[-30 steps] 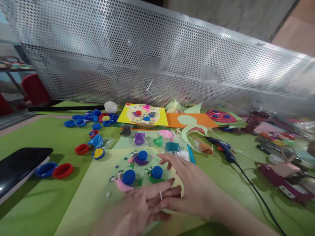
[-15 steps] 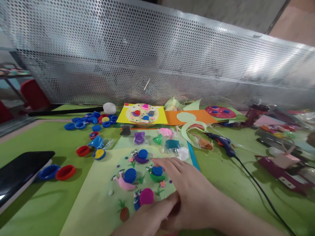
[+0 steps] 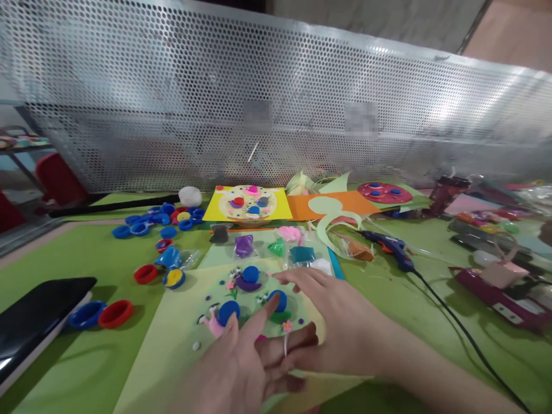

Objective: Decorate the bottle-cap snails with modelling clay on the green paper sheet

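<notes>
A pale green sheet (image 3: 172,322) carries several clay snails with bottle-cap shells. My left hand (image 3: 241,362) is over its lower part, fingers spread, the index fingertip at the green snail's blue cap (image 3: 279,301); I cannot tell whether it touches. My right hand (image 3: 345,322) arches over the sheet's right side, fingers apart, its thumb close to the left fingers. A purple snail (image 3: 249,284) lies above both hands. The pink snail (image 3: 214,323) is partly hidden by the left hand. Near the right hand is a small pink flower (image 3: 287,326). Neither hand visibly holds anything.
Loose bottle caps (image 3: 168,232) and a black phone-like slab (image 3: 38,316) lie left. Bagged clay (image 3: 244,245) sits behind the sheet. A corded glue gun (image 3: 388,248) and a maroon device (image 3: 500,299) are right. A perforated metal panel (image 3: 207,115) stands behind.
My left hand has moved up over the sheet and spread its fingers, covering the pineapple and most of the magenta-capped snail. My right hand has shifted slightly right and opened wider.
</notes>
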`<act>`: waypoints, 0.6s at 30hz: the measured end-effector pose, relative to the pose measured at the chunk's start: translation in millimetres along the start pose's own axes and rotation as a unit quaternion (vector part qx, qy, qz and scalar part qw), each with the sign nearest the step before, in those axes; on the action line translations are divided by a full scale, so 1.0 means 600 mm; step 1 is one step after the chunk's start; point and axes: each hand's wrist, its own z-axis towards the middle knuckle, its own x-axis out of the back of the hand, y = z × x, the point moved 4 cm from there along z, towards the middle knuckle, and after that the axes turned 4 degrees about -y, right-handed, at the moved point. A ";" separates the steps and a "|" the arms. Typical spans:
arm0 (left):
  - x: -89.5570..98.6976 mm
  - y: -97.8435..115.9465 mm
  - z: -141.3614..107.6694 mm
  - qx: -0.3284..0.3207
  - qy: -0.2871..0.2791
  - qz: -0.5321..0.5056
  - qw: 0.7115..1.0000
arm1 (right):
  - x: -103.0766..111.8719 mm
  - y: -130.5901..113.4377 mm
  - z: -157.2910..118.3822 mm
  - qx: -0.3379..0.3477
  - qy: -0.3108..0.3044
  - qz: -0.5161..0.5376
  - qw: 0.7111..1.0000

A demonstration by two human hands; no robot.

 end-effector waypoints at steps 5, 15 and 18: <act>0.004 -0.002 -0.001 0.004 0.033 -0.045 0.998 | 0.010 0.009 -0.004 -0.013 -0.013 0.005 1.000; -0.023 0.023 -0.003 0.027 0.031 -0.001 0.999 | 0.012 0.015 0.001 -0.035 -0.039 0.001 0.999; -0.018 0.017 0.000 0.018 0.033 0.010 0.999 | 0.006 0.013 0.000 -0.021 -0.040 0.014 0.999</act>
